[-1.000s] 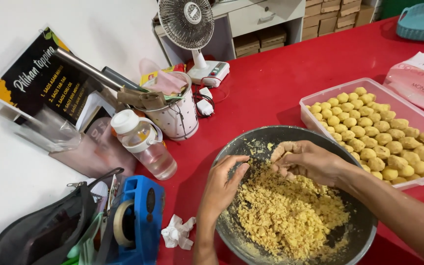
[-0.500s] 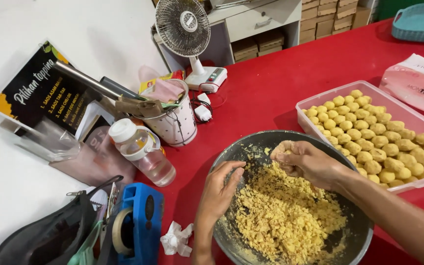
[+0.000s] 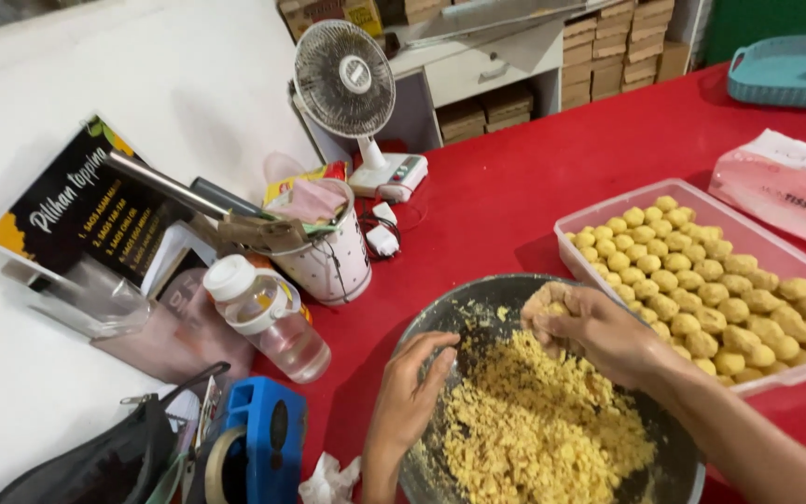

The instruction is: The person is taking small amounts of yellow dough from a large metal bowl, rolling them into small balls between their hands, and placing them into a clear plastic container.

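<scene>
Hands in our bowl of yellow crumbs
Our right hand [image 3: 599, 331] squeezes a lump [image 3: 545, 303] at the bowl's [image 3: 450, 322] far rim; left hand [image 3: 409, 397], fingers loose, rests on crumbs [image 3: 534, 429] nearer us.

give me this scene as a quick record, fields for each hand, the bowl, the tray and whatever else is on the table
left hand: curled over the near-left rim of the bowl, fingers touching the yellow crumbly mix
right hand: closed around a lump of the mix, above the bowl's far side
bowl: round, metal, holds yellow crumbly mix
tray: clear plastic, right of the bowl, rows of yellow balls
table: red
other things: small fan, capped bottle, blue tape dispenser
</scene>
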